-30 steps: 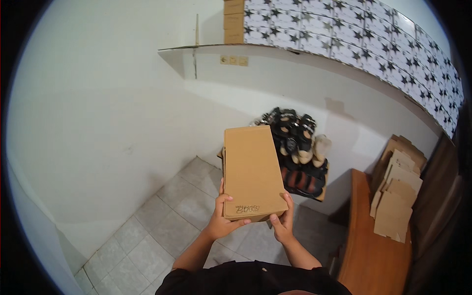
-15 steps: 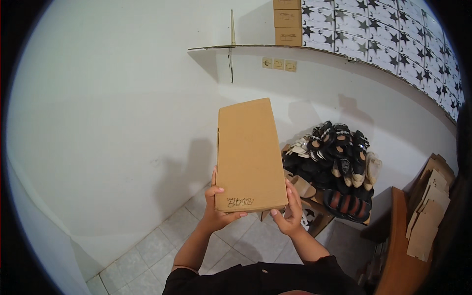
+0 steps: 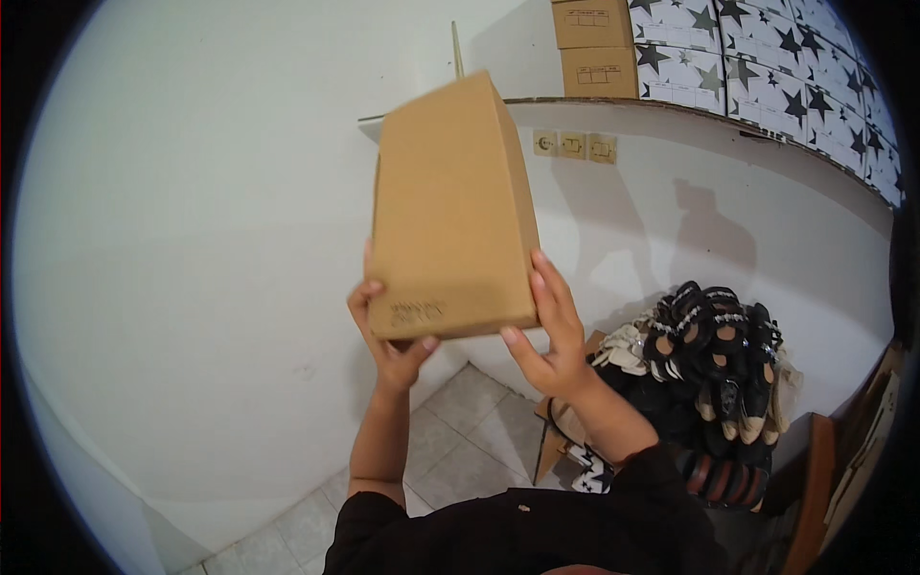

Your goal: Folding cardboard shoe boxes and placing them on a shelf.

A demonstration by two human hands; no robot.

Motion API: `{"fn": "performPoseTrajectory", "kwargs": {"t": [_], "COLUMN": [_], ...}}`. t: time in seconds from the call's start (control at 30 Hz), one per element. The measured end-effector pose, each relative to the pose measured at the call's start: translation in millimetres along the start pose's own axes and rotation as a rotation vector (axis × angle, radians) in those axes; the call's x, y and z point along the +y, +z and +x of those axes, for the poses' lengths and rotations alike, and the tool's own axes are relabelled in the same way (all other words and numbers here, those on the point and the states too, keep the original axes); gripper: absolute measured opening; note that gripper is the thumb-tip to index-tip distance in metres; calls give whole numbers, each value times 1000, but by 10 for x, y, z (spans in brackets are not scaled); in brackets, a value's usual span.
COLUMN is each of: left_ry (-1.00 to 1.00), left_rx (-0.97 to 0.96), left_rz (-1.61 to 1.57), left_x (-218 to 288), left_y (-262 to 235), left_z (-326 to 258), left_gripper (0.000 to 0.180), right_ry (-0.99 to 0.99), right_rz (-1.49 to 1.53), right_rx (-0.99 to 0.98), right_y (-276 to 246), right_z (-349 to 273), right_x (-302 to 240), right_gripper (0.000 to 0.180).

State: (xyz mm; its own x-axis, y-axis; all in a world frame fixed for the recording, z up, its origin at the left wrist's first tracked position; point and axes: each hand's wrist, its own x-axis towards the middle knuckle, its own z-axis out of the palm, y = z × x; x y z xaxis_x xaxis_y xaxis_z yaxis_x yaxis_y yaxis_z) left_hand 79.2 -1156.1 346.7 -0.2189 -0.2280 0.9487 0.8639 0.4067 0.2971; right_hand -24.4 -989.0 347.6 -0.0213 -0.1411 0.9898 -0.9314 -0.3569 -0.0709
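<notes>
A closed brown cardboard box [image 3: 446,211], the size of a shoebox, is held up before me with its long side pointing away. My left hand [image 3: 391,331] grips its near left corner, fingers along the side and thumb under the near edge. At the near right corner my right hand [image 3: 554,331] holds it, fingers against the right side and thumb at the lower edge. Blurred dark print marks the box's near left part. The far end of the box overlaps the left part of the wall shelf [image 3: 537,102] in the picture; its underside is hidden.
On the shelf stand brown boxes [image 3: 599,74] and several white boxes with black stars [image 3: 762,72]. Wall sockets [image 3: 572,146] sit below it. At right, a pile of shoes [image 3: 714,355] lies beside a wooden edge [image 3: 816,479] and flattened cardboard [image 3: 867,436]. Grey tiles [image 3: 465,402] cover the floor.
Both hands have raised the box up and slightly left in the picture, and its right side now shows. The view has shifted too, so the shoe pile appears lower and farther right.
</notes>
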Motion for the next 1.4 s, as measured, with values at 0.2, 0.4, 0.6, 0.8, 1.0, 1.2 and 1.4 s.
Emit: {"fn": "performPoseTrajectory", "kwargs": {"t": [0.2,0.4,0.6,0.8,1.0,1.2,1.4], "left_ry": [191,176,322,465,737,581,285], "left_rx": [78,50,276,300,303,-35,-327], "left_rz": [51,-20,9,303,779,930,861], "left_x": [-897,-1777,-2398,-2876,-3024,-3179,-3078], "left_y": [76,172,468,466,377,482,491], "left_z": [1224,1985,2545,3101,2925,2839,2957], "left_gripper": [88,92,69,42,39,41,39], "right_ry": [-103,-62,-102,-102,-214,-372,-349], "right_rz": [-55,-160,-411,-761,-1122,-1335,-1287], "right_rx": [-54,-119,-93,18,124,147,139], "right_y": [3,-20,-30,7,29,122,162], "right_z": [1008,1293,1548,1831,1748,1769,1666], "right_x": [845,1553,2119,2477,2631,2834,2872], "right_gripper": [73,76,61,54,45,37,33]}}
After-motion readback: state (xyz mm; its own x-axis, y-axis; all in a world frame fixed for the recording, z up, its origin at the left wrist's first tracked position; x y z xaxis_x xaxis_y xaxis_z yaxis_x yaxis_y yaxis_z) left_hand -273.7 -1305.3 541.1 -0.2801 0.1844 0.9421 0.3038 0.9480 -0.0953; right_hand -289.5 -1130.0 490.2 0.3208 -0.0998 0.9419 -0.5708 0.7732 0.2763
